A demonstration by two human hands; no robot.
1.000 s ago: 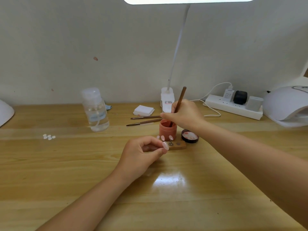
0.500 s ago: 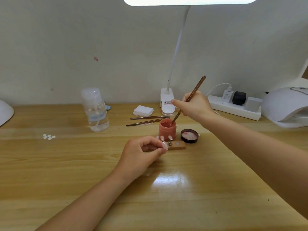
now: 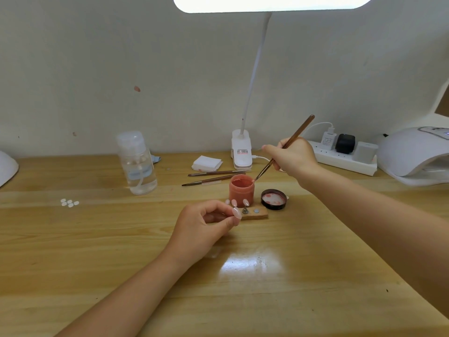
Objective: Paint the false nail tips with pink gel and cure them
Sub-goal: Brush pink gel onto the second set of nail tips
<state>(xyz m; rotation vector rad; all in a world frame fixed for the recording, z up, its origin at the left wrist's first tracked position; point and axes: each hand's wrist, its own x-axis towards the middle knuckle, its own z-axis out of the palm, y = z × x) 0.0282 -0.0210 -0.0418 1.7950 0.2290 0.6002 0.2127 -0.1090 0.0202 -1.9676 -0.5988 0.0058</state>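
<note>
Wooden counter, lit from above by a clip lamp standing at the far edge against the wall.

Right hand closed in a pen grip around a brown-handled brush. Handle tilts up and to the right; bristle end points down-left and sits at the right rim of the open pink gel jar. Whether the tip touches the rim or hangs just above it cannot be told.

Left hand curled, thumb and forefinger pinched on a false nail tip on its small stand, held just near-left of the jar. The tip looks pale pink and glossy.

Directly in front of the jar: a small wooden holder block, with two more nail tips standing upright at its far-left end and a round metal disc on top.

Jar lid lies open-side up, just right of the jar, smeared pink inside.

Two spare brushes lie flat, far-left of the jar. A stack of white wipes lies beyond them.

Clear pump bottle stands well to the left. Cluster of loose white tips lies near-left of it.

Far right: white power strip with plugs, then white curing lamp at the frame edge.
</note>
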